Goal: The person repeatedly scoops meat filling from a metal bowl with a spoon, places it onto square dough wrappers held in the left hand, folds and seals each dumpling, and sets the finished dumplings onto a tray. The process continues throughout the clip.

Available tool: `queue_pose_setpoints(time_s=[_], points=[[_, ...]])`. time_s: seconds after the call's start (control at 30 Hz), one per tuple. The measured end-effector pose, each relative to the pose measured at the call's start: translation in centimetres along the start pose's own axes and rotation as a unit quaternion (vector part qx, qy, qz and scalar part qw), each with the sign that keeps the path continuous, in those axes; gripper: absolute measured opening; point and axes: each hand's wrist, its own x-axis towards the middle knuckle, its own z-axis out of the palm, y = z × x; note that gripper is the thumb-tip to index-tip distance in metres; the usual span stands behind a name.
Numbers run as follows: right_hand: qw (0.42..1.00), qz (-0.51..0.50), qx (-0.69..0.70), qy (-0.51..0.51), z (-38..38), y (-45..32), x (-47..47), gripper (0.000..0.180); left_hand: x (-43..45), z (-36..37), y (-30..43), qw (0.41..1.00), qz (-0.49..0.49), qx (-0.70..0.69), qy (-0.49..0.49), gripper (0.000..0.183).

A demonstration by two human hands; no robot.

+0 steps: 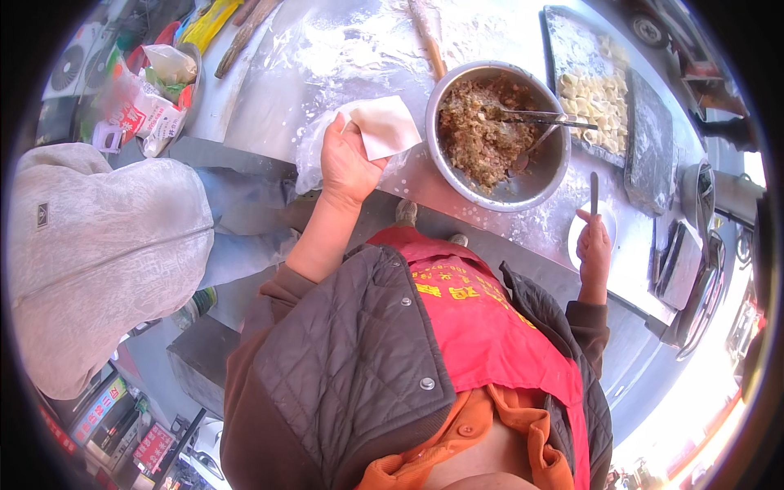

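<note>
My left hand (348,164), palm up, holds a square dough wrapper (389,128) on its fingers. Under that hand lies a crumpled clear plastic bag (310,153) at the table's near edge. To the right of it sits a large steel bowl (436,144) of minced filling (481,131), with chopsticks (582,125) and what looks like a spoon (519,160) resting inside. My right hand (594,245) grips a thin flat metal tool (594,187), possibly a filling spatula, pointing away from me. Partly behind this hand is a white plate or shallow bowl (576,229).
A floured tray (579,49) with several rows of folded dumplings (591,107) lies at the back right, beside a dark board (649,147). A rolling pin (433,52) lies behind the bowl on the floury metal table (269,98). Another person (116,245) stands close at my left.
</note>
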Motion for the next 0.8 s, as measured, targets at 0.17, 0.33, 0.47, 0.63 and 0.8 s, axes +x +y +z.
queue_pose_setpoints(time_s=[0.17, 0.33, 0.47, 0.63, 0.8], points=[[0.993, -0.042, -0.094, 0.055, -3.6, 3.8, 0.3, 0.030, 0.8, -0.1, -4.6, 0.995, -0.024, 0.088, 0.028, 0.030], [0.938, -0.123, -0.254, 0.202, -8.1, 7.9, -2.3, 0.027, -2.0, 2.4, -10.1, 0.986, -0.083, 0.142, 0.010, 0.029], [0.864, -0.132, -0.396, 0.280, -9.6, 10.3, -3.8, 0.027, -2.4, 2.6, -15.1, 0.974, -0.142, 0.178, 0.014, 0.030], [0.825, -0.060, -0.519, 0.213, -8.5, 11.7, -3.9, 0.029, -2.7, 4.2, -19.9, 0.959, -0.203, 0.185, -0.068, 0.033], [0.910, -0.217, -0.305, 0.180, -5.8, 7.2, -6.7, 0.029, -3.2, 5.5, -21.6, 0.933, -0.222, 0.271, -0.080, 0.039]])
